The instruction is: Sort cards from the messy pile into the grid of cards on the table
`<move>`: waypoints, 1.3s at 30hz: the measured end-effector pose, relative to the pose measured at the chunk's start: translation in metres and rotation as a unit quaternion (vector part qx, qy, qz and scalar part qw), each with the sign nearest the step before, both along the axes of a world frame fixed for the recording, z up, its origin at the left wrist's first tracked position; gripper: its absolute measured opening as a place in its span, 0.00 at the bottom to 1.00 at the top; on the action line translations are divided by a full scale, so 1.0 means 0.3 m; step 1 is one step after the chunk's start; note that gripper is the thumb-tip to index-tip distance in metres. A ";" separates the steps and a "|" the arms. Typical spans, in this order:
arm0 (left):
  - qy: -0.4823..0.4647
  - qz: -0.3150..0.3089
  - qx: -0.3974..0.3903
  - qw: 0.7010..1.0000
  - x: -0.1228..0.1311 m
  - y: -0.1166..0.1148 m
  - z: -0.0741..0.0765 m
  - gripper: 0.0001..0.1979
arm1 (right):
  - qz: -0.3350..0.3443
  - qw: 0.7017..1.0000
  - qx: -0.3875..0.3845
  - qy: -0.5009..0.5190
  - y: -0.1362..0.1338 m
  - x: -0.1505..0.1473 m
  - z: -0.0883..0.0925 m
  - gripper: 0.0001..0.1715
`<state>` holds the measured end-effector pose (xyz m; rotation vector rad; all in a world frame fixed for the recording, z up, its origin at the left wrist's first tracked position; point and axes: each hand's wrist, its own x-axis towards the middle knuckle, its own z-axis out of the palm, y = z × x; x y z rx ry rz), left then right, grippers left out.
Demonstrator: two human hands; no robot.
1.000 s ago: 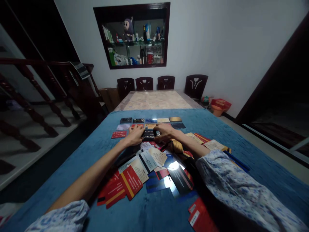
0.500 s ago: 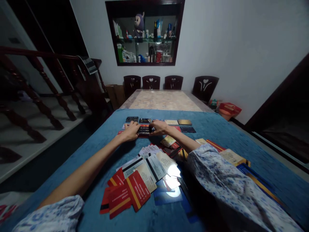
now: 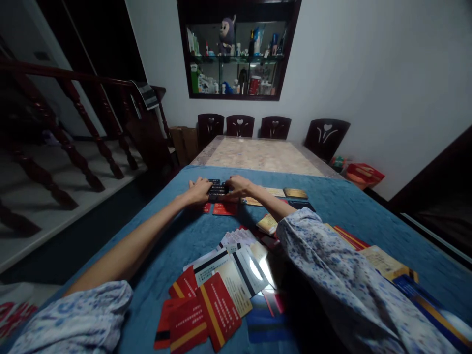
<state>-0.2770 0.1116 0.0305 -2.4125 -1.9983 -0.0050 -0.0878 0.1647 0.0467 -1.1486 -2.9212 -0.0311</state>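
Pinching a dark card (image 3: 217, 189) by its sides

In the head view, we are looking along a table (image 3: 254, 155) with a blue cloth (image 3: 346, 206) covering its near part. Our left hand (image 3: 199, 191) and right hand (image 3: 238, 187) are standing a little apart with the dark card between them, and the fingers of both seem to be gripping its sides. It is sitting at the left part of the far rows of cards (image 3: 252, 201); we are not managing to tell whether it is touching what is beneath. A red card (image 3: 225, 209) is lying just in front, while a pale card (image 3: 276, 192) and a gold card (image 3: 295, 193) are lying to the right. Nearer us, a loose pile (image 3: 224, 280) is spreading out, with a striped red card (image 3: 220, 314) showing on top.

As we are judging it, the step in hand is a two-handed positioning of one card among flat neighbours. The next move would be calling for a level card and fingers easing off evenly, without nudging the cards around it
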 end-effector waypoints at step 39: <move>-0.027 -0.020 -0.036 0.999 -0.205 0.355 -0.078 0.19 | -0.017 0.997 -0.074 0.023 0.275 -0.220 -0.098 0.29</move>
